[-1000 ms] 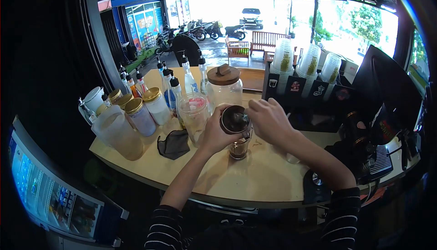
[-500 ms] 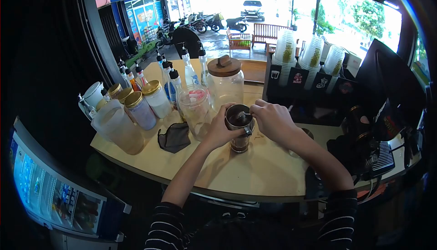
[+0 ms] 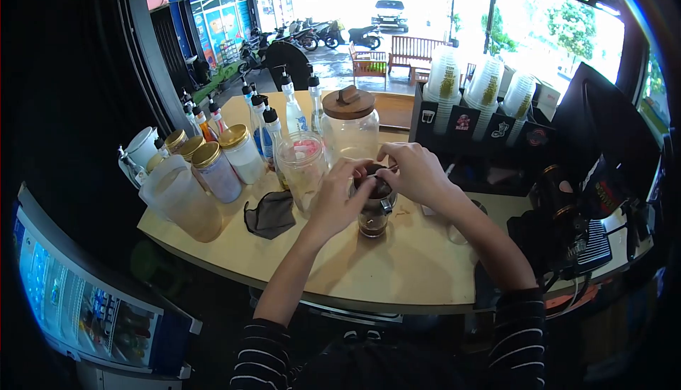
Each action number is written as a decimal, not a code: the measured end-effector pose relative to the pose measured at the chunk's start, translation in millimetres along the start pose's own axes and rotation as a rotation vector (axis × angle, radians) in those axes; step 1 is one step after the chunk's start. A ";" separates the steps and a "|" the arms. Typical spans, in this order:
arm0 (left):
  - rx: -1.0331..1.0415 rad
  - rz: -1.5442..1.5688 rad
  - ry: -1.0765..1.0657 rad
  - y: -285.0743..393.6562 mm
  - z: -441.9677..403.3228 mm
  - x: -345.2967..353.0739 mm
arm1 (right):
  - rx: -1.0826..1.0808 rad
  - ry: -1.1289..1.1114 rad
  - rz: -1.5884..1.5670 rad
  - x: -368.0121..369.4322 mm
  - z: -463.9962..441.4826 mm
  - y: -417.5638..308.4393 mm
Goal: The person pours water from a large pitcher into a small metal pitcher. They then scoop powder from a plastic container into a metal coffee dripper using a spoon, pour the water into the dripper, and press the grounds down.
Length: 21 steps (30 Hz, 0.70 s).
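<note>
A metal coffee dripper [image 3: 372,204] with a side handle sits upright on a small glass [image 3: 372,227] holding some dark liquid. My right hand [image 3: 417,171] is closed at the dripper's far right rim, its fingertips pinching a spoon [image 3: 384,183], now mostly hidden by fingers. Over the mouth's left side, my left hand [image 3: 340,193] is bent inward with thumb and fingers together by the spoon; what they pinch is hidden. Just left of that hand stands an open clear jar [image 3: 303,177] with something pink inside. A dark cloth [image 3: 270,215] lies farther left.
Behind the hands is a large glass jar with a wooden lid [image 3: 349,105]. Gold-lidded jars [image 3: 216,171], pump bottles [image 3: 272,134] and a plastic pitcher [image 3: 186,202] crowd the left. Stacked cups [image 3: 443,81] fill a black holder at back right; a dark machine [image 3: 557,212] stands right.
My left hand has let go of the dripper's side and moved up over its mouth, beside the spoon. My right hand has shifted slightly up and left, its fingers now more curled.
</note>
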<state>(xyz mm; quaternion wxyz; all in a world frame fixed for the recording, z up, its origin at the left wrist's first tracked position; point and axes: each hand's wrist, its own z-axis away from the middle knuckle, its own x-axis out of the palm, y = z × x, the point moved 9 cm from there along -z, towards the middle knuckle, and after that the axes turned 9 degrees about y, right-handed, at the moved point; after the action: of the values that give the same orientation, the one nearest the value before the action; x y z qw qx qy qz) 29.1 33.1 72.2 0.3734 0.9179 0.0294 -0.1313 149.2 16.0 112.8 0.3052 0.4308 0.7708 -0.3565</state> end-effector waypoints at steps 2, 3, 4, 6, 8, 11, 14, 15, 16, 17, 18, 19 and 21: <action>0.025 -0.177 -0.076 7.1 -1.4 14.2 | 0.056 -0.005 -0.017 -1.7 -2.0 5.4; 0.102 -0.220 -0.041 15.3 -3.4 14.5 | 0.045 -0.013 -0.147 0.2 -2.3 4.9; 0.108 -0.210 -0.042 15.2 -4.2 16.3 | 0.034 -0.020 -0.276 -0.4 -2.0 3.8; 0.304 -0.418 0.009 25.4 -3.2 16.7 | 0.050 -0.006 -0.289 -12.3 8.5 3.5; 0.360 -0.434 0.046 30.1 -3.5 18.0 | 0.097 0.067 -0.453 -33.9 22.1 4.6; 0.410 -0.528 0.130 29.4 -1.1 10.0 | 0.171 0.198 -0.388 -53.5 61.4 57.8; 0.378 -0.438 0.197 28.7 7.9 0.3 | 0.345 0.470 -0.333 -60.3 136.6 139.7; 0.387 -0.419 0.196 30.5 9.4 1.0 | 0.351 0.502 -0.193 -57.4 162.7 159.4; 0.377 -0.406 0.219 31.5 11.0 -0.8 | 0.356 0.530 -0.055 -56.1 185.0 169.9; 0.364 -0.395 0.240 30.8 12.2 -2.4 | 0.360 0.535 -0.043 -53.9 200.3 171.7; 0.366 -0.385 0.239 29.6 12.6 -1.5 | 0.452 0.488 -0.047 -49.0 212.7 175.7; 0.349 -0.343 0.276 27.4 13.2 -5.2 | 0.545 0.440 -0.055 -44.7 222.7 181.7; 0.317 -0.266 0.340 19.9 14.7 -13.3 | 0.576 0.441 -0.071 -45.5 224.5 171.4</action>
<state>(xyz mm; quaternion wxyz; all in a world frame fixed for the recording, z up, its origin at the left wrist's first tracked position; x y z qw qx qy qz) 16.1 9.2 79.0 0.1943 0.9618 0.1912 -0.0260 357.1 -122.5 -26.6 -0.0146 0.5386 0.7006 -0.4678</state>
